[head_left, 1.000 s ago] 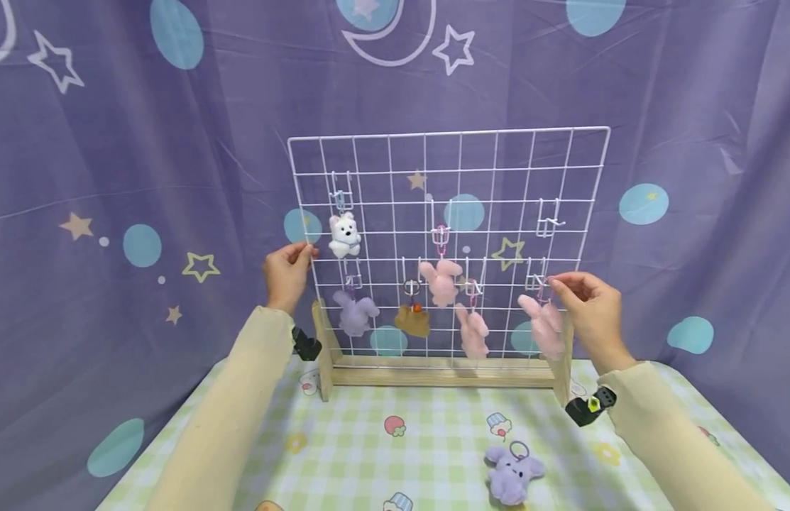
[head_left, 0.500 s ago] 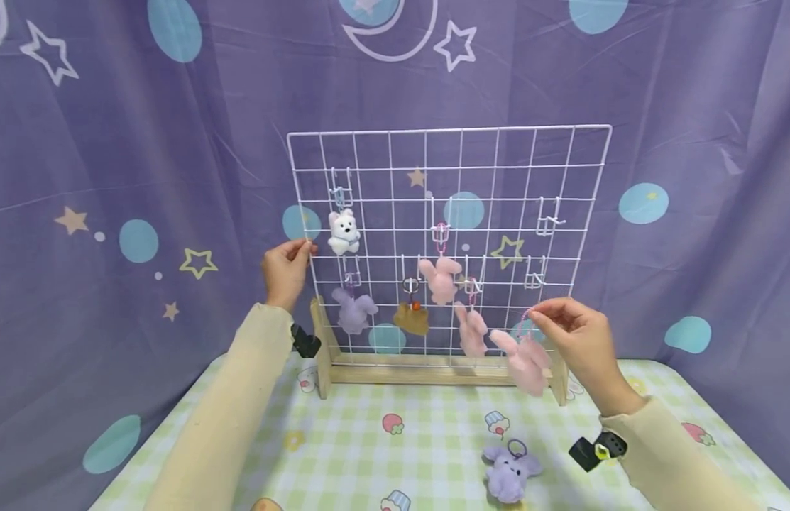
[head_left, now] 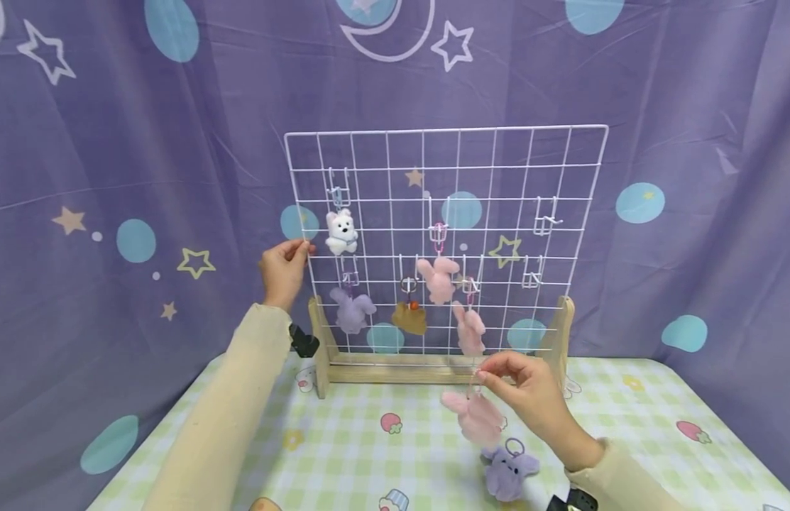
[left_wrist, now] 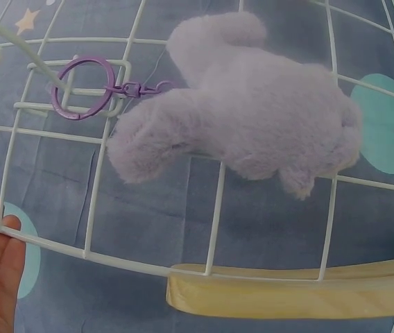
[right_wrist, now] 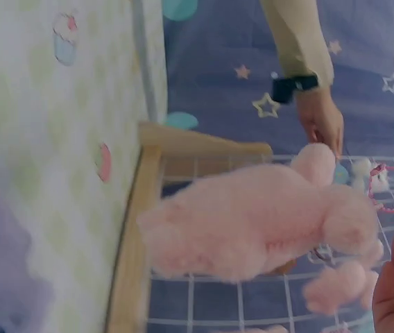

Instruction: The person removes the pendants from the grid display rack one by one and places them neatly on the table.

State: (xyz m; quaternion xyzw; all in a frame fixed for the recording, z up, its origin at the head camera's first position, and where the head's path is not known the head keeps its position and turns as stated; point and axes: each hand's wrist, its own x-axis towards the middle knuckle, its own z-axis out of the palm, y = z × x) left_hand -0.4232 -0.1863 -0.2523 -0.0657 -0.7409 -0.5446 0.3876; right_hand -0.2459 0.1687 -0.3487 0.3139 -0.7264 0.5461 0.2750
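In the head view my right hand (head_left: 529,394) pinches the pink chain of a pink plush bunny keychain (head_left: 476,419), which dangles above the tablecloth in front of the rack. The same bunny (right_wrist: 252,222) fills the middle of the right wrist view. At the left edge of a white wire grid rack (head_left: 388,132), my left hand (head_left: 284,273) grips the side wire between thumb and fingers. A purple plush keychain (left_wrist: 252,104) hangs by its ring near that hand. Just below the dangling bunny, another purple plush keychain (head_left: 508,472) with a ring lies on the table.
On the grid hang a white plush dog (head_left: 341,233), a brown plush (head_left: 409,318) and two pink bunnies, one of them upper (head_left: 439,280). Two hooks at the right, one lower (head_left: 531,277), carry nothing. A wooden stand (head_left: 395,374) holds the grid on the checked tablecloth (head_left: 343,454).
The pink bunny has come off the lower right hook, and my right hand has carried it down and left, over the table. My left hand stays on the grid's edge.
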